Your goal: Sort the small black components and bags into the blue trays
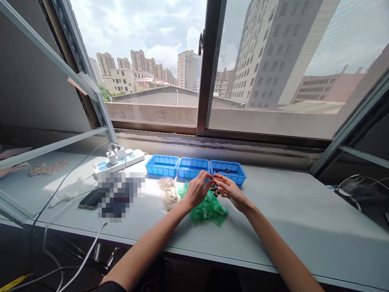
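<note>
My left hand (199, 188) and my right hand (227, 189) meet fingertip to fingertip, each in a pinch. Whatever lies between the fingers is too small to make out. Just below them is a pile of small dark and light pieces (214, 189), partly covered by my right hand. A crumpled green plastic bag (209, 209) spreads on the table under both hands. Left of it sits a clear bag of beige pieces (169, 191). Behind the hands stand three blue trays in a row: left (162, 165), middle (193, 168) and right (228, 171). Several small dark pieces lie in the right tray.
On the left of the grey table (288, 215) are a white power strip (133, 159) with plugs, loose cables, a phone (91, 199) and crumpled clear plastic (68, 190). Metal frame bars rise at both sides. A window (201, 81) closes off the back.
</note>
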Tool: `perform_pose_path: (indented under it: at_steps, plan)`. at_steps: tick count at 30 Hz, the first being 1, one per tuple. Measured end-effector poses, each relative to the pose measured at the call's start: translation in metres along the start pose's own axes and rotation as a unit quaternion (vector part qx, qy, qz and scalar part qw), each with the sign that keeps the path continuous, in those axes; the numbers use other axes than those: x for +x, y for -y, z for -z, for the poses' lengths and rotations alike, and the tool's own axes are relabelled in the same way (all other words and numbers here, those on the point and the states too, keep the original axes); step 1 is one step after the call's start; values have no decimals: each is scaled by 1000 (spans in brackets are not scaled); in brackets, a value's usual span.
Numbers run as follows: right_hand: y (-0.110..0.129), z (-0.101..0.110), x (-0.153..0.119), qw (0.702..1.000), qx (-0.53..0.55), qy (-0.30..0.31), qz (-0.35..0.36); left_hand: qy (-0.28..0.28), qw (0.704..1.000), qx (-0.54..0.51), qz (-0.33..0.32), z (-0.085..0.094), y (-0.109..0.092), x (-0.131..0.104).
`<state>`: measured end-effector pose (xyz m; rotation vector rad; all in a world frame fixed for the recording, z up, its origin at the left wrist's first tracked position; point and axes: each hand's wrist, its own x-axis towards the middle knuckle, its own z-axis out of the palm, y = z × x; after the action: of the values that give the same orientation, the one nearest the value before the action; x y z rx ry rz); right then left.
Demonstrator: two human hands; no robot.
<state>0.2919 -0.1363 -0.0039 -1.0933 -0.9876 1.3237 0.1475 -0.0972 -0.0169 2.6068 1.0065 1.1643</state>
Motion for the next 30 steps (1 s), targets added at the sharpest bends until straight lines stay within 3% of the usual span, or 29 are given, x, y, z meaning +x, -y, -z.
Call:
perform_pose_path:
  at_steps: [4, 8, 17, 24, 30]
  plan:
    - [-2, 8, 6, 999, -14, -31, 14, -17, 999, 28, 3, -1, 3, 1]
    - [-1, 18, 11, 992, -5, -115, 51, -15, 997, 65, -26, -2, 8, 1]
    - [-6, 45, 22, 950, -87, -261, 149, -14, 994, 88, -65, -2, 4, 0]
    - [-7, 52, 23, 909, -219, -299, 192, -46, 994, 95, -42, 2, 3, 2]
    - [-6, 48, 22, 897, -248, -302, 204, -39, 993, 99, -47, 4, 2, 2]
